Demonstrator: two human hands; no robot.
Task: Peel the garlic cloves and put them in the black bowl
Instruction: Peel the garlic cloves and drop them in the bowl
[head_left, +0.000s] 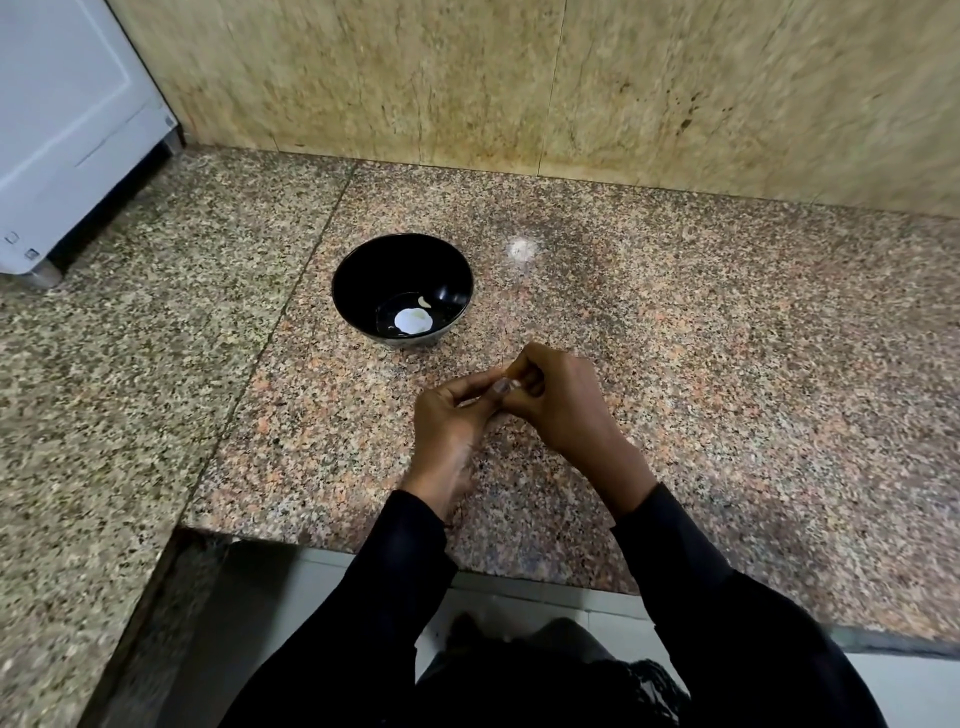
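Note:
The black bowl (363, 270) stands on the granite counter, just beyond my hands. One small pale garlic clove (425, 301) lies inside it near a bright round light reflection. My left hand (451, 415) and my right hand (558, 397) meet in front of the bowl. Both pinch a small garlic clove (505, 385) between their fingertips. Only a sliver of the clove shows; the fingers hide most of it.
A white appliance (62, 130) stands at the back left on the speckled granite counter (727, 364). A tiled wall (519, 78) runs behind. The counter's front edge (519, 571) lies under my forearms, with the floor below.

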